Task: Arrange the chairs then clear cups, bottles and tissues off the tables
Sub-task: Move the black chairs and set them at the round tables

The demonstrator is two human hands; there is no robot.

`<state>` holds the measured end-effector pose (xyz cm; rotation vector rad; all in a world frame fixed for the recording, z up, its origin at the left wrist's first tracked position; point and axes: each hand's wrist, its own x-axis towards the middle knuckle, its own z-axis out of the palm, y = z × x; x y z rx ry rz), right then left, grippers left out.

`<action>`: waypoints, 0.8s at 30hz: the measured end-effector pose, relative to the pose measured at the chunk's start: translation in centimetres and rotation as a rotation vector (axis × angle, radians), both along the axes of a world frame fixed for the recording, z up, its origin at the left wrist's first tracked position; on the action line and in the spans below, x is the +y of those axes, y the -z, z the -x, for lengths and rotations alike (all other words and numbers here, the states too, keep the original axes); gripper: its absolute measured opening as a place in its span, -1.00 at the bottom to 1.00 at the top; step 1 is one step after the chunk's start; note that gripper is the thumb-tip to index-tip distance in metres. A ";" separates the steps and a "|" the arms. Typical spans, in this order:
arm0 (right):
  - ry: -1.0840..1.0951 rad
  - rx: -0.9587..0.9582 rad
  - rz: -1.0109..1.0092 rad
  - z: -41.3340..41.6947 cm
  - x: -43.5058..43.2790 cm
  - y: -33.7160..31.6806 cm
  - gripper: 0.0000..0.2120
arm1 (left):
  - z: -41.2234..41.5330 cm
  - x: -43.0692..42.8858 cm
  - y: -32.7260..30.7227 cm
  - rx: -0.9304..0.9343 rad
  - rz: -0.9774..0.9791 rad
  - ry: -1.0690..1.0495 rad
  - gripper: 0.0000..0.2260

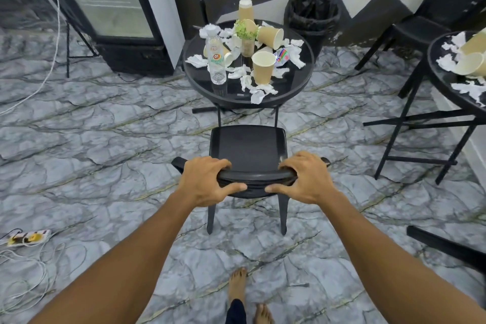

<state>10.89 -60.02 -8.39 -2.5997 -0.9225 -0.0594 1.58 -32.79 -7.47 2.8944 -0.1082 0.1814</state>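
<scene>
Grip: left hand (207, 181), right hand (302, 179) clasp chair (247, 147) back; littered table (196, 75), marbled floor (105, 139)

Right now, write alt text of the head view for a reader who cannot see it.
A person's left hand and right hand grip the backrest of a black chair facing a round black table. Paper cups, crumpled tissues and a water bottle litter the table; a black bin stands behind it.
</scene>
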 end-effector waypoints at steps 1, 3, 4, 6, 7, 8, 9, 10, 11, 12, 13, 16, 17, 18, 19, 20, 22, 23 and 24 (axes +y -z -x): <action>0.015 0.033 -0.010 0.5 0.2 -0.6 -0.39 | 0.4 -0.1 -0.2 0.019 0.045 0.003 -0.40; 0.042 0.067 0.000 1.1 0.6 -1.5 -0.30 | 0.9 -0.2 -0.7 0.059 0.094 -0.017 -0.40; 0.051 0.082 0.020 1.2 0.7 -1.7 -0.27 | 1.0 -0.3 -1.0 0.076 0.101 -0.038 -0.42; 0.059 0.111 0.067 1.2 0.7 -1.8 -0.23 | 1.1 -0.8 -1.3 0.098 0.094 -0.074 -0.42; 0.064 0.121 0.089 1.3 0.6 -1.7 -0.22 | 1.3 -1.1 -1.4 0.113 0.089 -0.086 -0.39; 0.070 0.125 0.106 1.5 0.7 -1.7 -0.21 | 1.4 -1.2 -1.4 0.125 0.090 -0.099 -0.37; 0.082 0.124 0.114 1.7 0.6 -1.6 -0.19 | 1.5 -1.3 -1.5 0.132 0.099 -0.113 -0.35; 0.099 0.118 0.115 2.0 0.6 -1.5 -0.18 | 1.7 -1.3 -1.7 0.138 0.111 -0.126 -0.35; 0.116 0.111 0.109 2.2 0.6 -1.3 -0.18 | 1.8 -1.4 -1.8 0.147 0.120 -0.137 -0.34; 0.127 0.106 0.098 2.5 0.5 -1.3 -0.19 | 1.8 -1.5 -2.0 0.157 0.126 -0.147 -0.34; 0.132 0.110 0.083 2.6 0.4 -1.2 -0.20 | 1.9 -1.6 -2.1 0.168 0.127 -0.154 -0.33; 0.122 0.161 0.028 2.3 0.3 -1.4 -0.20 | 1.9 -1.8 -2.3 0.186 0.125 -0.166 -0.35; 0.117 0.188 0.000 2.0 0.3 -1.6 -0.20 | 1.8 -1.7 -2.4 0.184 0.119 -0.164 -0.36; 0.117 0.220 -0.029 1.6 0.4 -1.7 -0.21 | 1.6 -1.5 -2.4 0.184 0.116 -0.158 -0.36; 0.120 0.242 -0.053 1.3 0.5 -1.8 -0.22 | 1.3 -1.3 -2.5 0.195 0.122 -0.149 -0.36; 0.126 0.259 -0.067 1.0 0.5 -1.9 -0.23 | 0.9 -1.0 -2.6 0.217 0.137 -0.139 -0.36; 0.134 0.286 -0.066 1.0 0.5 -2.0 -0.27 | 0.5 -0.7 -2.6 0.285 0.163 -0.128 -0.34; 0.135 0.298 -0.058 1.2 0.4 -1.9 -0.32 | 0.6 -0.7 -2.5 0.309 0.166 -0.125 -0.32; 0.131 0.305 -0.053 1.4 0.3 -1.9 -0.37 | 0.7 -0.7 -2.6 0.329 0.171 -0.125 -0.31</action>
